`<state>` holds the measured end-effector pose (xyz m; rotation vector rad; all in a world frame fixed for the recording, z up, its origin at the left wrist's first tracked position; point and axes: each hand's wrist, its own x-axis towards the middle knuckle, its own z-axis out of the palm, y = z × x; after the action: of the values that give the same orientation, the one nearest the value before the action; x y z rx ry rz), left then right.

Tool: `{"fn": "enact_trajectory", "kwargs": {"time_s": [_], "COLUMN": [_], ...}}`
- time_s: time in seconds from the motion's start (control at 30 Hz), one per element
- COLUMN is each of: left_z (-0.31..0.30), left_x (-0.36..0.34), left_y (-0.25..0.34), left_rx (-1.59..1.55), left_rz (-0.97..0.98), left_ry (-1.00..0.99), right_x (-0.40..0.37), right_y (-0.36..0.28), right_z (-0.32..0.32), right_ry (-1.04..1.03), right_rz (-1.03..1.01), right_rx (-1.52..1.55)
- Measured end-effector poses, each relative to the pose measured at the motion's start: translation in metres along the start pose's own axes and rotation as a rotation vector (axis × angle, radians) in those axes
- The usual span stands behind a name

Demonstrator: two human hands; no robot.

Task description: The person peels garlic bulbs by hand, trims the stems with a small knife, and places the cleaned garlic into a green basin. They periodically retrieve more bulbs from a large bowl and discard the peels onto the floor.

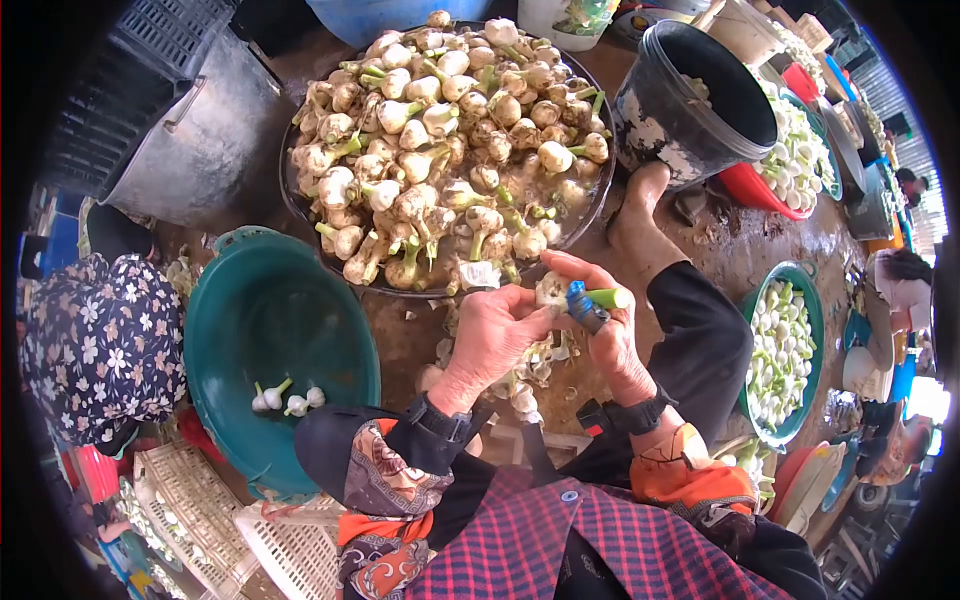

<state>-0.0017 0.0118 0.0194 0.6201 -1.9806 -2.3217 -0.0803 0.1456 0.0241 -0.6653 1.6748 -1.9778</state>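
A garlic bulb (550, 289) with a short green stem is held before my chest, over the big round pan of unpeeled garlic (420, 150). My right hand (612, 340) is closed around the bulb and stem, with blue wrapping on its thumb. From the other side, my left hand (490, 335) is closed, its thumb and fingertips pressed to the bulb. A white piece of garlic skin (480, 274) shows just beyond my left fingers. To the left, a green basin (280, 345) holds several peeled bulbs. Loose skins (540, 365) lie below my hands.
A black bucket (690, 105) stands beyond my bare foot. At the right is a green tub of peeled garlic (783, 350); a red basin (765, 190) lies farther back. A metal container (205, 140) and crates (190, 520) are at the left, near a person in a floral garment (105, 345).
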Motion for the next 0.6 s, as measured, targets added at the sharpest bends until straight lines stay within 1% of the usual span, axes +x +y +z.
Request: {"fn": "enact_trajectory", "kwargs": {"time_s": [0.03,0.13,0.23,0.27,0.3,0.33,0.37,0.4,0.43,0.5,0.57,0.6], "left_z": [-0.001,-0.002,-0.006,-0.007,-0.008,-0.004,-0.005,-0.006,-0.007,-0.01,-0.012,-0.012], "left_x": [-0.001,-0.004,-0.001,0.0,-0.001,-0.004,-0.003,-0.002,-0.001,-0.003,-0.005,-0.006], "left_y": [0.0,0.0,0.002,0.005,0.01,0.022,0.02,0.018,0.017,0.018,0.019,0.019], "left_rx": [-0.05,-0.211,-0.344,-0.387,-0.432,-0.447,-0.37,-0.292,-0.216,-0.198,-0.209,-0.221], "left_rz": [-0.014,-0.042,-0.117,-0.161,-0.206,-0.199,-0.171,-0.145,-0.119,-0.161,-0.226,-0.214], "left_ry": [-0.001,0.004,-0.023,-0.036,-0.048,-0.032,-0.084,-0.135,-0.187,-0.188,-0.19,-0.204], "right_x": [0.001,0.005,0.002,0.001,0.002,0.005,0.008,0.013,0.015,0.01,0.005,0.004], "right_y": [-0.002,-0.024,-0.014,-0.015,-0.019,-0.021,-0.023,-0.024,-0.024,-0.018,-0.015,-0.014], "right_z": [0.002,0.017,0.01,0.007,0.005,0.002,-0.002,-0.008,-0.008,-0.007,-0.003,-0.002], "right_ry": [0.009,0.237,0.054,0.052,0.015,-0.025,-0.062,-0.194,-0.288,-0.269,-0.187,-0.143], "right_rz": [0.017,0.249,-0.019,-0.025,-0.05,-0.073,-0.095,-0.222,-0.339,-0.305,-0.214,-0.17], "right_rx": [0.003,0.068,0.173,0.175,0.091,0.007,-0.076,-0.274,-0.371,-0.393,-0.21,-0.117]}}
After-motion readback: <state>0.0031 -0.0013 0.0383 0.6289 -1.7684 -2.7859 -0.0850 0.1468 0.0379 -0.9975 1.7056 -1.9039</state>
